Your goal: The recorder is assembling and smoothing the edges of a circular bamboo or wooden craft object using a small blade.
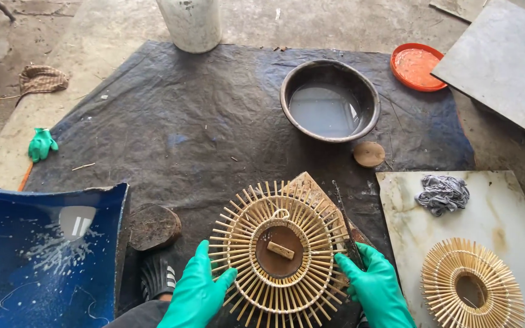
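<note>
Black plastic sheeting (214, 121) covers the ground and carries most of the items. One blue curved panel (37, 255) lies at lower left; two stone slabs follow, one grey (505, 61) and one pale marble (505, 206). One dark metal basin (330, 100) holds cloudy water. Two round rattan sunburst frames are present: the held frame (280, 252), with radiating sticks, woven rings and a brown central disc bearing a small wooden block, sits low at centre; the second frame (472, 291) rests on the marble. The left hand (197, 294), in a green glove, grips the held frame's left rim; the right hand (376, 288), likewise gloved, is closed on a thin dark tool (344, 222) at the right rim. One orange lid (417, 65), one grey rag (443, 194).
</note>
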